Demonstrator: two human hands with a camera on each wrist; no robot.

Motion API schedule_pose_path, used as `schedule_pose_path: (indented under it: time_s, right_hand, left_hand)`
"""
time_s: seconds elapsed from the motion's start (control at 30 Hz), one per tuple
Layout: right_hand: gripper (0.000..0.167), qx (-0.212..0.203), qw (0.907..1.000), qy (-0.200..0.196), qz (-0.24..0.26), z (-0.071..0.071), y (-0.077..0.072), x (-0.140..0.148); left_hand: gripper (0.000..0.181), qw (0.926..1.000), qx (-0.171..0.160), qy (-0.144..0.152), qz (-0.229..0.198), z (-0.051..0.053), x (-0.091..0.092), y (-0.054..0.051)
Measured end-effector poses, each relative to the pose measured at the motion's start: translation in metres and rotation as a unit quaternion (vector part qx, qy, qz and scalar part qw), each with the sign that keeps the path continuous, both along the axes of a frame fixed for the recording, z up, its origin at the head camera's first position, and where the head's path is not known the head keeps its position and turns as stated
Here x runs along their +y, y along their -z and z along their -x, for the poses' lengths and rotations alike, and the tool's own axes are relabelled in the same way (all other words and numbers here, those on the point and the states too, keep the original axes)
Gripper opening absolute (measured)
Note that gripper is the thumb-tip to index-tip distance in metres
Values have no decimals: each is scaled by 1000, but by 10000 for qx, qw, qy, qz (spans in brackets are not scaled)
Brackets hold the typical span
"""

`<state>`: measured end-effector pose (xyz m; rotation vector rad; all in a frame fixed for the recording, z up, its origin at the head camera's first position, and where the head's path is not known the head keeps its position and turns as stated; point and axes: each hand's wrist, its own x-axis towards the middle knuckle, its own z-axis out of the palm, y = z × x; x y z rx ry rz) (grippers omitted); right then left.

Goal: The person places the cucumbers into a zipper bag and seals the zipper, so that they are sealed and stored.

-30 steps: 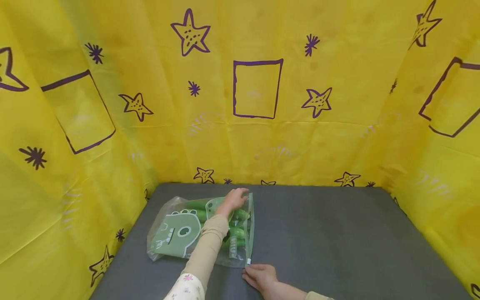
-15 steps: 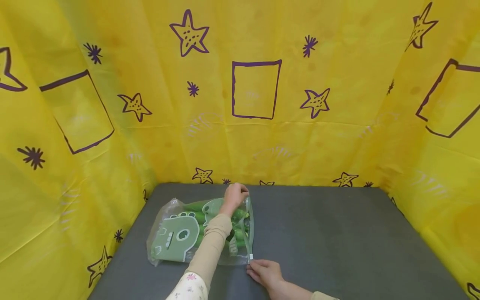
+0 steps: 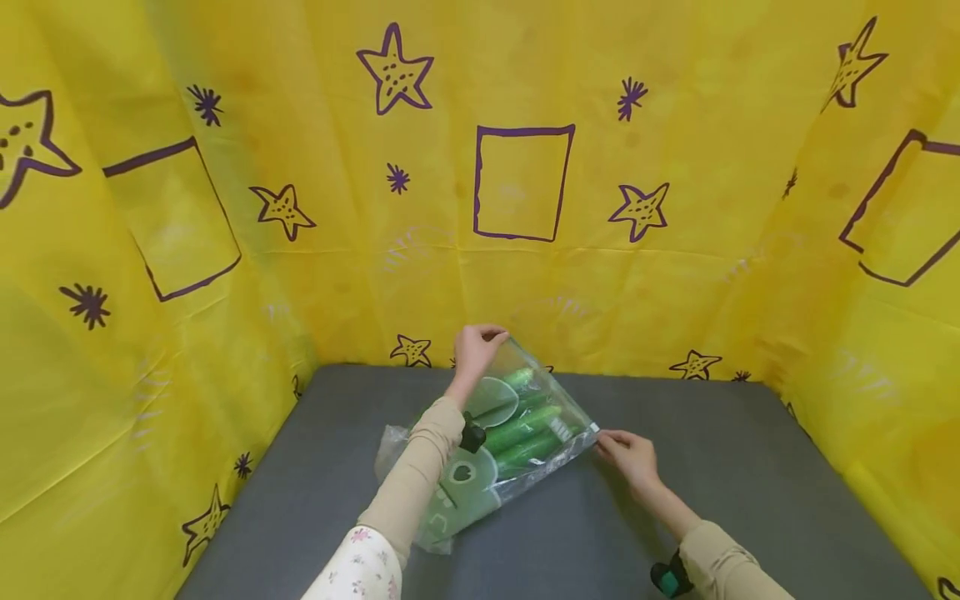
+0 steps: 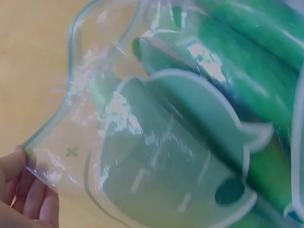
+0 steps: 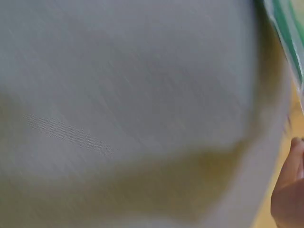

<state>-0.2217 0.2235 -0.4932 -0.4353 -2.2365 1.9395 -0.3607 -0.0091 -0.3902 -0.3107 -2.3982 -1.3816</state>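
Observation:
A clear slider zip bag (image 3: 468, 496) with green cartoon prints holds several cucumbers (image 3: 528, 427). Its zip edge is raised and slants from far left to near right, while the bottom end droops to the table. My left hand (image 3: 477, 354) pinches the far corner of that edge; in the left wrist view the thumb and fingers of this hand (image 4: 28, 190) grip the clear film. The near corner, beside the white slider (image 3: 595, 427), is pinched by my right hand (image 3: 630, 458). Only part of the right hand (image 5: 289, 194) enters the right wrist view, below the bag's edge (image 5: 287, 40).
The dark grey tabletop (image 3: 720, 467) lies under the bag and hands. Yellow cloth walls (image 3: 337, 283) with purple stars and frames stand at its back and sides. A dark wrist device (image 3: 670, 577) sits at the right sleeve.
Both hands have lifted the bag's zip edge off the table. The bag has shifted right and turned, its near corner swinging right with the right hand; the left hand has risen.

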Motion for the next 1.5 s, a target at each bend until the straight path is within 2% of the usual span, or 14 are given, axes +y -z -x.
schedule_pose_path:
  time_s: [0.17,0.27,0.4,0.63,0.73,0.83,0.93,1.0,1.1,1.17,1.27,1.37,1.43,1.5]
  right_hand:
    - [35,534,9945,-72,-896,14,-34,43]
    - [35,1058,9864,-169,-1248,14,-56,60]
    - [35,1797,9729,-221,-1436,9,-83,72]
    - [26,2631,9617,588,-484,7,-122,51]
    - [21,3097,9439,1102,-317,6,-131,37]
    - [20,3739,9162,1434,-178,6,-136,24]
    - [18,4270,8922,1472,101,5,-140,15]
    - [17,4481,8824,1389,355,4,-141,10]
    - [16,4538,8806,1217,617,2,-145,2]
    - [17,4472,8840,1204,632,1,-147,-3]
    - [18,4359,8891,1265,596,-1,-147,-8]
    - [17,4325,8902,1301,605,-3,-147,-12]
    - [18,4337,8902,1254,611,-4,-148,-16]
    - [17,4380,8892,1180,603,-5,-149,-20]
  left_hand:
    - [16,9950,-13,350,-935,-3,7,-27]
    - [17,9838,-109,580,-1694,-8,7,-38]
    - [20,9600,-67,841,-2669,-21,0,-50]
    - [17,9178,-67,986,-3845,-46,-21,-66]
    - [10,8996,-54,1091,-4229,-55,-30,-73]
    - [21,8858,21,1244,-4471,-62,-38,-79]
    - [26,8856,-3,1252,-4473,-68,-47,-80]
    - [24,8903,-91,1165,-4401,-71,-52,-80]
    - [11,9018,-112,956,-4214,-73,-57,-81]
    - [10,9127,123,723,-4021,-77,-55,-84]
    - [24,9303,1071,325,-3493,-88,-45,-90]
    - [26,9412,2398,187,-2372,-104,-25,-101]
    - [24,9382,3068,574,-1497,-113,-7,-110]
    - [22,9309,3331,1331,-687,-119,11,-119]
